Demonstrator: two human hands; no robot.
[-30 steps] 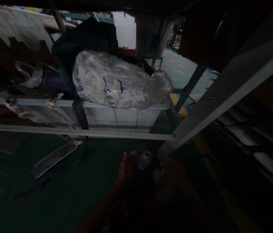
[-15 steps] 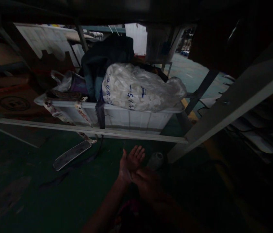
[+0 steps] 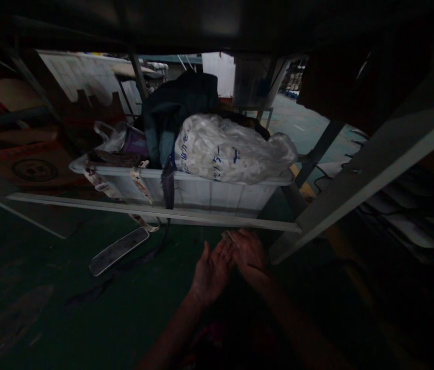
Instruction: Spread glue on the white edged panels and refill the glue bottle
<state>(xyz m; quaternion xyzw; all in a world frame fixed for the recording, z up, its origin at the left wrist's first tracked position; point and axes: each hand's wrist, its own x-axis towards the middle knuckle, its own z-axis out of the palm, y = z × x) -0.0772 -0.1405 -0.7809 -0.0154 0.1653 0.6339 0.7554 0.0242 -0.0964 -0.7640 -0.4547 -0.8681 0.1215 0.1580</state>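
Observation:
My left hand (image 3: 212, 272) is palm up above the dark green floor, its fingers stretched out and the thumb apart. Nothing lies on its palm. Against its fingertips is my right hand (image 3: 250, 254), back upward, with bent fingers closed together. A small pale spot shows at the right fingertips; the dim light hides whether they hold anything. Just beyond both hands runs a metal crossbar (image 3: 217, 218) under the table. Behind that bar stands a white plastic bin (image 3: 224, 198), and a clear plastic bag (image 3: 232, 149) with blue writing rests on its top.
Dark cloth (image 3: 178, 103) and a purple item (image 3: 135, 142) fill the bin's left part. Straps hang over its rim towards a flat grey tray-like piece (image 3: 119, 252) on the floor. A cardboard box (image 3: 27, 164) stands left; a slanted table leg (image 3: 366, 174) rises at right.
My right hand has moved from my left wrist forward to the left fingertips. The grey round object on the floor near the hands no longer shows. The view has shifted slightly.

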